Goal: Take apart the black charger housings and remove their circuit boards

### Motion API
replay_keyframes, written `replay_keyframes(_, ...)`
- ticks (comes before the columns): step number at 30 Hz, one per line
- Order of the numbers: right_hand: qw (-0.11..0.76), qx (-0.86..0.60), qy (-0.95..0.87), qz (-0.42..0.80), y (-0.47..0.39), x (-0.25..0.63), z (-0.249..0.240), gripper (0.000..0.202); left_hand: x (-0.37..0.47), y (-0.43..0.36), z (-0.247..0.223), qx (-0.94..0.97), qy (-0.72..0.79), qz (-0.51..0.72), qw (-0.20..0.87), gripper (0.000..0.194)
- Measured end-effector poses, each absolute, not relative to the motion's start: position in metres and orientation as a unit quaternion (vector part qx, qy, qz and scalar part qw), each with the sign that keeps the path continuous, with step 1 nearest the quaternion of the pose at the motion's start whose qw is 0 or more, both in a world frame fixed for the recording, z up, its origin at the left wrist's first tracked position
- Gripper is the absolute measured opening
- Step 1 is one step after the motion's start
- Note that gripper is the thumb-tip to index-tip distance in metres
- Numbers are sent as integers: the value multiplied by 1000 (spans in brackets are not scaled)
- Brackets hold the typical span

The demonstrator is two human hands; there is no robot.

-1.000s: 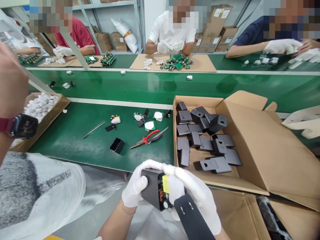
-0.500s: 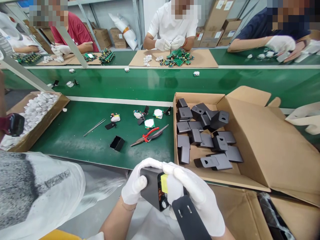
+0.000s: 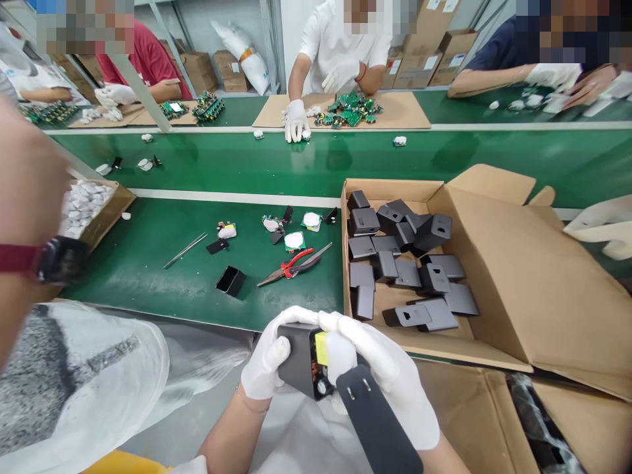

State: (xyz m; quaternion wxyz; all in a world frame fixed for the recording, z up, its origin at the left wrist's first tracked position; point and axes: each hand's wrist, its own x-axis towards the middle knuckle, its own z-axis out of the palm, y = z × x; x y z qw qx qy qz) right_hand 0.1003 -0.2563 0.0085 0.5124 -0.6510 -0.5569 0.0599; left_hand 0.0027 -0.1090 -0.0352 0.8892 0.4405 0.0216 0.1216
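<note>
In front of my body, my left hand (image 3: 261, 366), in a white glove, wraps around a black plastic charger housing (image 3: 296, 361) with its open end facing right. My gloved right hand (image 3: 402, 388) curls over a circuit board assembly (image 3: 322, 350), which sits partly inside that open end. Yellow tape, a white pad and copper-coloured parts show on the assembly. A flat black cover plate (image 3: 380, 421) with two metal prongs hangs below my right fingers; its attachment is hidden. Both hands' fingertips meet along the top.
A cardboard box (image 3: 486, 276) of black housings stands right. Pliers (image 3: 289, 268), tweezers (image 3: 185, 251), an empty housing (image 3: 230, 281) and several circuit boards (image 3: 295, 241) lie on the green bench. At left, a co-worker's arm (image 3: 27, 171) crosses before a box of white pieces (image 3: 86, 204). Co-workers sit opposite.
My hands and the housing have barely moved. The neighbour's arm at left has swung inward and up. A co-worker opposite has stretched a gloved hand down to the green belt. Pieces on the belt have shifted right.
</note>
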Motion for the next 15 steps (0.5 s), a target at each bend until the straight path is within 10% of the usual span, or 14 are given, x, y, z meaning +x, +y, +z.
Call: replay_keyframes(15,533,-654,-536,-19,-263,89,-38,77,9,-111,-41,454,102,120,877,41)
